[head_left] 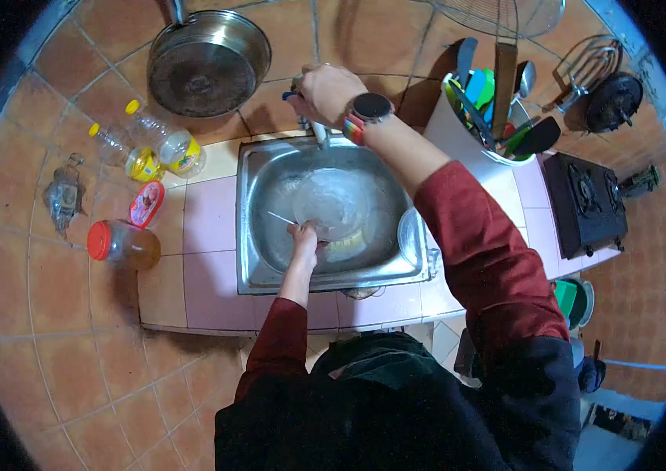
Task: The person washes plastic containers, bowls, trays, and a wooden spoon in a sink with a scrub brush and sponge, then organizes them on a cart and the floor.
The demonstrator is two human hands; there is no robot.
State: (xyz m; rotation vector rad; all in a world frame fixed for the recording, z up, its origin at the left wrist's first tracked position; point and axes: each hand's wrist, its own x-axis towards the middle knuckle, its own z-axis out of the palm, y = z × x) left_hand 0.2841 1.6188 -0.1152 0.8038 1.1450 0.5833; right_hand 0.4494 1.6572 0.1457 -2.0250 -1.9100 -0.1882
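A metal sink (245,228) is set in the tiled counter. Low in its basin, my left hand (304,235) is closed around something thin and light that sticks out to the upper left, too small to name. Beside that hand a round, clear dish or lid (333,200) lies in the basin, with a yellowish thing (346,246) near its lower edge. My right hand (329,93) reaches over the back of the sink, fingers wrapped round the top of the faucet (320,135). A watch and a striped band circle that wrist.
Bottles (180,149) and a red-lidded jar (125,242) stand left of the sink. A pan (207,74) hangs on the wall behind. To the right are a white bucket of utensils (459,137) and a black stove (588,204). A clear round rim (410,235) leans at the sink's right edge.
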